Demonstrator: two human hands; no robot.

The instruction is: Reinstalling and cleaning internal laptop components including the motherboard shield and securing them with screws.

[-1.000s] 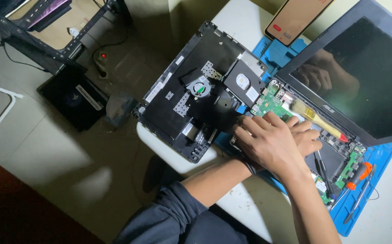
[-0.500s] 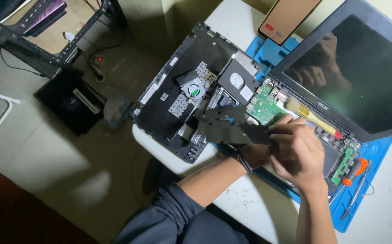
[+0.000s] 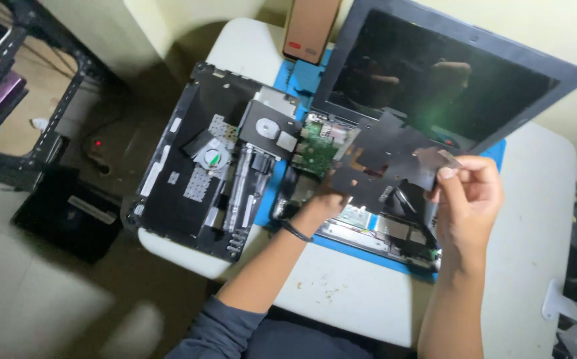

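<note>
Both of my hands hold a thin black plastic sheet (image 3: 385,159) lifted above the open laptop base (image 3: 368,226). My left hand (image 3: 325,199) grips its lower left edge. My right hand (image 3: 468,196) pinches its right edge between thumb and fingers. Under the sheet I see the green circuit board (image 3: 318,149) and other inner parts of the laptop. The laptop's dark screen (image 3: 434,80) stands tilted up behind the sheet. A blue work mat (image 3: 368,249) lies under the laptop on the white table (image 3: 341,292).
The removed black bottom cover (image 3: 198,159) lies upside down at the table's left edge, partly overhanging. A tan phone-like slab (image 3: 311,30) rests at the back. Left of the table, a dark shelf frame (image 3: 42,100) and a black box (image 3: 69,213) sit on the floor.
The black sheet has come up off the laptop base and now hangs between both hands. My right hand moved up and to the right; the camera view shifted.
</note>
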